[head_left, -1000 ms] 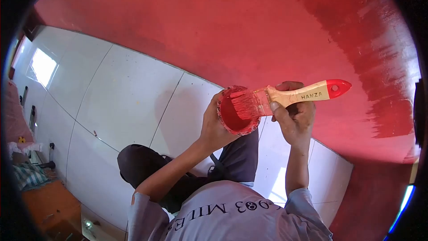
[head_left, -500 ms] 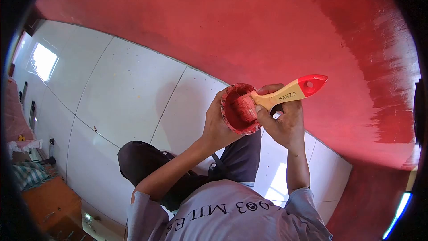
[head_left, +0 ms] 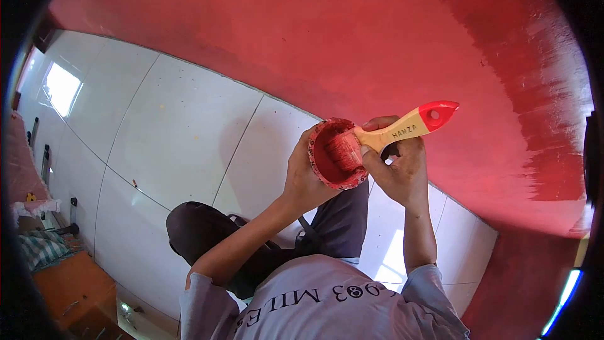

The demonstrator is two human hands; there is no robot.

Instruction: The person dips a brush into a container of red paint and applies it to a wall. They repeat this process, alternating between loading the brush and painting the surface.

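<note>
My left hand (head_left: pixel 302 178) is wrapped round a small paint cup (head_left: pixel 319 175), its rim crusted with red paint and its mouth tipped toward me. In my right hand (head_left: pixel 406 173) is a paintbrush (head_left: pixel 402 127), gripped at the lower handle between thumb and fingers. The handle is pale wood with a red end, lettered "HANZA", and points up to the right. Its red-coated bristles are inside the cup, against the right part of the inner wall. The fingers behind the cup are partly hidden.
A wall (head_left: pixel 283 31) painted red rises ahead, with darker, glossier red strokes (head_left: pixel 522 88) toward the right. White floor tiles (head_left: pixel 170 113) lie below it. At the lower left are an orange box-like piece (head_left: pixel 75 283) and a checked cloth (head_left: pixel 41 249). My bent knee (head_left: pixel 198 230) is under the left forearm.
The brush handle has tilted slightly upward and shifted a little left, with the bristles still in the cup. The cup has moved slightly left. Both hands keep their holds.
</note>
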